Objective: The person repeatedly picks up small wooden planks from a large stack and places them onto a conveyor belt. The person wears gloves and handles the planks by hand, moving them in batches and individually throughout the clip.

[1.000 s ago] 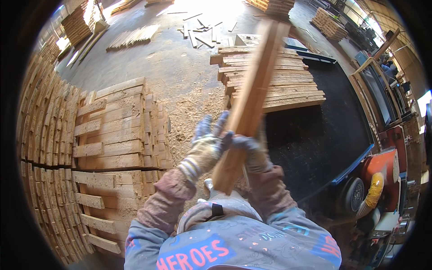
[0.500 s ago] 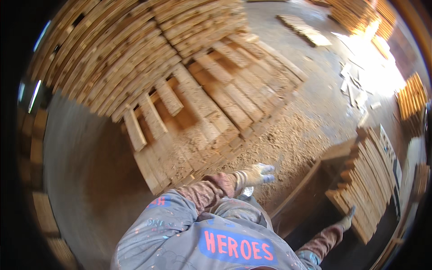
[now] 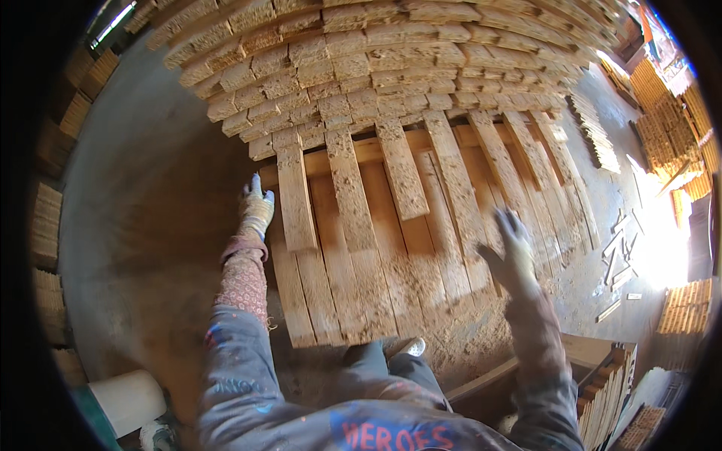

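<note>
Both my hands wear pale, dusty work gloves with bluish fingertips. My left hand (image 3: 257,209) is held out at the left edge of the wooden planks, its fingers extended and apart, close to a short plank end (image 3: 296,199). Whether it touches the wood I cannot tell. My right hand (image 3: 516,252) hovers over the right part of the plank layer (image 3: 380,293), thumb and fingers spread, slightly blurred, with nothing in it. Several narrow planks (image 3: 400,169) jut toward me from the stack across this layer, gaps between them. Sawdust lies scattered on the boards.
Behind rises a tall stack of rough planks (image 3: 338,56). At lower right stands a row of upright boards (image 3: 608,395). Wood scraps (image 3: 621,252) lie on the floor at right, near more stacked timber (image 3: 665,124). A white cylinder (image 3: 128,402) is at lower left.
I have turned toward the plank stack, which now faces me squarely. My right hand has left the boards at right and moved over the layer; my left hand has reached forward to its left edge.
</note>
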`<control>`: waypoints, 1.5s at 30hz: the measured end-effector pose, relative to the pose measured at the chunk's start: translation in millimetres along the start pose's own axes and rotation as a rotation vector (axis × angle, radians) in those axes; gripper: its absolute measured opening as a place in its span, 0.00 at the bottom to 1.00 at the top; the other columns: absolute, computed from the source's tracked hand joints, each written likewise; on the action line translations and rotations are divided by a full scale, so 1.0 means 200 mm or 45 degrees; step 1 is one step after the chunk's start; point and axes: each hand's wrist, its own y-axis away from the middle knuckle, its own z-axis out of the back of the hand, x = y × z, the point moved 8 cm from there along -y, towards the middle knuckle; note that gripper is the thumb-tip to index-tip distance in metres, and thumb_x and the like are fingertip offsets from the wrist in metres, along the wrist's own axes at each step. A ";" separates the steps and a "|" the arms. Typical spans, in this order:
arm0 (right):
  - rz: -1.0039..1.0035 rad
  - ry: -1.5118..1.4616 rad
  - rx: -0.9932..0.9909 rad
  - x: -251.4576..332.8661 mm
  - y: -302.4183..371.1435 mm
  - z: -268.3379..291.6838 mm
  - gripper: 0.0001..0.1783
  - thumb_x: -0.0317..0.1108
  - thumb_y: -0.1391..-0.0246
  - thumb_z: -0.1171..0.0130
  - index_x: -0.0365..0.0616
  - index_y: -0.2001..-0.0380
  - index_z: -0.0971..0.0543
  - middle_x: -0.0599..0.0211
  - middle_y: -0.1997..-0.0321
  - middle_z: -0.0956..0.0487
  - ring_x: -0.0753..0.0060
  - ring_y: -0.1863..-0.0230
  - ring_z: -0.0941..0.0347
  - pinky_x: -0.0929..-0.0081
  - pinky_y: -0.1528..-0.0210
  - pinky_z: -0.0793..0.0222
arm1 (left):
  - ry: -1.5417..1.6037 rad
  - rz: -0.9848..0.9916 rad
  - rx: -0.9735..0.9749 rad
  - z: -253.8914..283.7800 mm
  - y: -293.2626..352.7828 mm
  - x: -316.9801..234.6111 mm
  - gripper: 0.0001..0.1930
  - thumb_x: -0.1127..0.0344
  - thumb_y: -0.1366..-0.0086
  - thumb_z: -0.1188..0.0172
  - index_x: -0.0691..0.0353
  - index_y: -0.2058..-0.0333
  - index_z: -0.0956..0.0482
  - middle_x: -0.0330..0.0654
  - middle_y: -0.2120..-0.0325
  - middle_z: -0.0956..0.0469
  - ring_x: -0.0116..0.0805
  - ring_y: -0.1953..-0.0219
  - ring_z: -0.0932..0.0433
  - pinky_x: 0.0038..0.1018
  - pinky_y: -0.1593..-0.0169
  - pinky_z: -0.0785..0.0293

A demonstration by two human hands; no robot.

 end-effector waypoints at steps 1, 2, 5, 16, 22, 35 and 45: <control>0.208 0.091 -0.024 0.11 -0.31 -0.17 0.52 0.37 0.58 0.23 0.53 0.28 0.35 0.43 0.24 0.41 0.36 0.26 0.43 0.48 0.28 0.42 | -0.043 -0.053 -0.019 -0.05 -0.09 0.02 0.36 0.56 0.36 0.39 0.50 0.30 0.39 0.60 0.35 0.35 0.65 0.34 0.36 0.51 0.33 0.35; 0.205 0.273 -0.011 0.20 -0.59 -0.32 0.52 0.39 0.57 0.24 0.55 0.27 0.37 0.43 0.23 0.43 0.37 0.25 0.45 0.47 0.28 0.44 | 0.023 -0.055 0.044 -0.12 -0.18 0.06 0.38 0.58 0.38 0.37 0.50 0.29 0.40 0.61 0.33 0.37 0.68 0.32 0.40 0.51 0.30 0.38; 0.091 0.767 0.118 0.21 -1.20 -0.70 0.40 0.43 0.46 0.35 0.60 0.29 0.35 0.50 0.25 0.39 0.44 0.25 0.46 0.40 0.29 0.49 | 0.038 -0.120 0.258 -0.26 -0.31 0.04 0.44 0.65 0.43 0.36 0.55 0.28 0.43 0.62 0.31 0.40 0.65 0.30 0.42 0.50 0.28 0.43; 0.239 1.270 0.320 0.20 -1.58 -1.14 0.31 0.39 0.33 0.53 0.58 0.27 0.37 0.72 0.22 0.39 0.46 0.18 0.60 0.12 0.30 0.74 | -0.359 -0.148 0.394 -0.17 -0.38 -0.20 0.37 0.73 0.43 0.42 0.54 0.32 0.34 0.47 0.29 0.42 0.58 0.29 0.44 0.52 0.29 0.42; 0.250 1.147 0.389 0.24 -1.57 -1.13 0.34 0.37 0.38 0.46 0.57 0.29 0.34 0.73 0.25 0.35 0.48 0.20 0.56 0.13 0.30 0.72 | -0.432 -0.159 0.453 -0.06 -0.28 -0.24 0.37 0.66 0.47 0.36 0.57 0.35 0.31 0.47 0.34 0.37 0.55 0.31 0.42 0.52 0.30 0.42; 0.298 1.141 0.405 0.15 -1.53 -1.15 0.65 0.43 0.68 0.20 0.55 0.25 0.43 0.65 0.21 0.43 0.41 0.18 0.64 0.13 0.30 0.72 | -0.075 -0.401 0.187 -0.20 -0.16 -0.10 0.37 0.76 0.52 0.39 0.69 0.38 0.31 0.61 0.38 0.36 0.67 0.36 0.38 0.49 0.32 0.37; 0.497 1.116 0.719 0.24 -0.95 -0.87 0.48 0.49 0.50 0.30 0.50 0.27 0.37 0.66 0.25 0.35 0.52 0.18 0.58 0.12 0.30 0.73 | 0.005 -0.220 0.485 0.03 0.50 -0.10 0.43 0.67 0.55 0.30 0.65 0.37 0.32 0.56 0.40 0.30 0.61 0.39 0.32 0.44 0.35 0.30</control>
